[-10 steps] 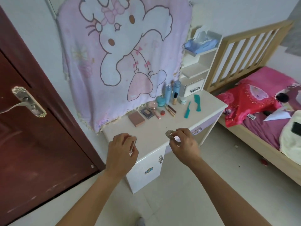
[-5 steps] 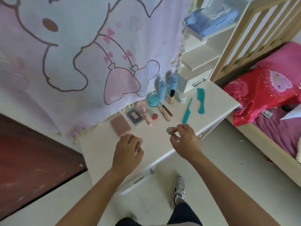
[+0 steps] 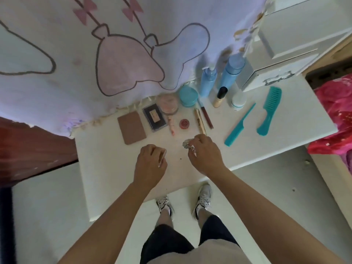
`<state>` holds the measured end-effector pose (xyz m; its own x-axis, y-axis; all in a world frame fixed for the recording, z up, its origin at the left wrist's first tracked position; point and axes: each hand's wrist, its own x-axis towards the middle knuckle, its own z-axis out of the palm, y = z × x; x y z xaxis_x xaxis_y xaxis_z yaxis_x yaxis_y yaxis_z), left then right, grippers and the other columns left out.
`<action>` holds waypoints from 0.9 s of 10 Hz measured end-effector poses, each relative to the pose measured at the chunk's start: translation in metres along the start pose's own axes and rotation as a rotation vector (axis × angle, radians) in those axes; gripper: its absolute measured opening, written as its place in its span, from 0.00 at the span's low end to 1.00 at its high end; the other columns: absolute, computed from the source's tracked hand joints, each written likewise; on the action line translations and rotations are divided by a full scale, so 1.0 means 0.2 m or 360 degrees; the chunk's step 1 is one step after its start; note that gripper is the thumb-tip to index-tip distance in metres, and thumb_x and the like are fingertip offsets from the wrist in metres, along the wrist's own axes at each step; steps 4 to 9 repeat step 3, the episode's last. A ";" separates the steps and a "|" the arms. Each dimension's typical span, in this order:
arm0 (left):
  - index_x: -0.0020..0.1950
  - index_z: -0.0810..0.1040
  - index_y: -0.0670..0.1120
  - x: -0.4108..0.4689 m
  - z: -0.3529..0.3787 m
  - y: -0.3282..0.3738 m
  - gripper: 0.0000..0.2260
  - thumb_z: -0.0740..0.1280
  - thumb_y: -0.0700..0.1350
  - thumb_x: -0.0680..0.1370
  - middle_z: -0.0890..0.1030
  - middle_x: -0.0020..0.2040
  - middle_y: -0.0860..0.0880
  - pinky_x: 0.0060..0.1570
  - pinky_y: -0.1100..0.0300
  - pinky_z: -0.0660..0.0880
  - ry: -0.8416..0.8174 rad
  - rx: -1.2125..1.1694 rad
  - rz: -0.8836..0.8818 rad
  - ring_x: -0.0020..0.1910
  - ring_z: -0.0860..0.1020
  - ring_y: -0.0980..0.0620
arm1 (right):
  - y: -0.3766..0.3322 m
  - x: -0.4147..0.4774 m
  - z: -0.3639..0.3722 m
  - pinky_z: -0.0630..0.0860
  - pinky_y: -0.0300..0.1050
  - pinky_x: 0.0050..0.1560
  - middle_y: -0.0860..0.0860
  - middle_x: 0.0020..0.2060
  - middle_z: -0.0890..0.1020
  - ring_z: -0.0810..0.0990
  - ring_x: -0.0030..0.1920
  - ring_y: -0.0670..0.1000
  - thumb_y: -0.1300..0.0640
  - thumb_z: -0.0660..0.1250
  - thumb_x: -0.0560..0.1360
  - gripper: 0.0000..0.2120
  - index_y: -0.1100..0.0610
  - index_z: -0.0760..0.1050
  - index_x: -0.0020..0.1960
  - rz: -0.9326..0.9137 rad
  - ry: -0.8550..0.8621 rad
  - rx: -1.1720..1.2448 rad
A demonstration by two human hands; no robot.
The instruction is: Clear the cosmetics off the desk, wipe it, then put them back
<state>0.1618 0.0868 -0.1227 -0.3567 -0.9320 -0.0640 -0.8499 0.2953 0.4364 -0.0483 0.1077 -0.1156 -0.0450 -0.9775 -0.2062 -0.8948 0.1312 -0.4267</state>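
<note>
Cosmetics line the back of the white desk (image 3: 106,168): a brown compact (image 3: 131,127), a dark palette (image 3: 154,117), a pink jar (image 3: 168,104), a teal jar (image 3: 188,96), two blue bottles (image 3: 208,80), a foundation bottle (image 3: 220,97), a small red pot (image 3: 184,123) and thin tubes (image 3: 200,120). My left hand (image 3: 150,165) curls round a small pale item above the desk's front. My right hand (image 3: 204,155) pinches a small silvery object (image 3: 186,144) just in front of the tubes.
Two teal combs (image 3: 239,127) (image 3: 269,111) lie on the desk's right part. A white drawer unit (image 3: 270,73) stands at the back right. A cartoon cloth (image 3: 114,54) hangs behind. A dark red door (image 3: 28,149) is left, pink bedding (image 3: 335,115) right.
The view has tilted down and closed in over the desk, so my legs and shoes now show. Both hands keep their hold and hover above the desk's front.
</note>
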 end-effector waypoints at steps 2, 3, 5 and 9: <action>0.56 0.78 0.43 0.00 0.06 -0.11 0.13 0.69 0.39 0.72 0.75 0.54 0.45 0.53 0.49 0.73 -0.0138 0.0173 0.0193 0.52 0.74 0.43 | -0.01 -0.07 0.12 0.74 0.54 0.58 0.57 0.65 0.74 0.72 0.65 0.59 0.51 0.66 0.76 0.17 0.57 0.76 0.63 -0.0047 -0.0144 -0.0133; 0.66 0.74 0.47 -0.04 0.04 -0.15 0.20 0.66 0.47 0.75 0.73 0.63 0.45 0.62 0.44 0.69 -0.0367 0.0323 0.0264 0.62 0.72 0.44 | -0.01 -0.08 0.13 0.72 0.54 0.62 0.57 0.69 0.71 0.69 0.69 0.58 0.51 0.65 0.77 0.18 0.56 0.75 0.65 0.0008 -0.0141 -0.0102; 0.66 0.74 0.47 -0.04 0.04 -0.15 0.20 0.66 0.47 0.75 0.73 0.63 0.45 0.62 0.44 0.69 -0.0367 0.0323 0.0264 0.62 0.72 0.44 | -0.01 -0.08 0.13 0.72 0.54 0.62 0.57 0.69 0.71 0.69 0.69 0.58 0.51 0.65 0.77 0.18 0.56 0.75 0.65 0.0008 -0.0141 -0.0102; 0.66 0.74 0.47 -0.04 0.04 -0.15 0.20 0.66 0.47 0.75 0.73 0.63 0.45 0.62 0.44 0.69 -0.0367 0.0323 0.0264 0.62 0.72 0.44 | -0.01 -0.08 0.13 0.72 0.54 0.62 0.57 0.69 0.71 0.69 0.69 0.58 0.51 0.65 0.77 0.18 0.56 0.75 0.65 0.0008 -0.0141 -0.0102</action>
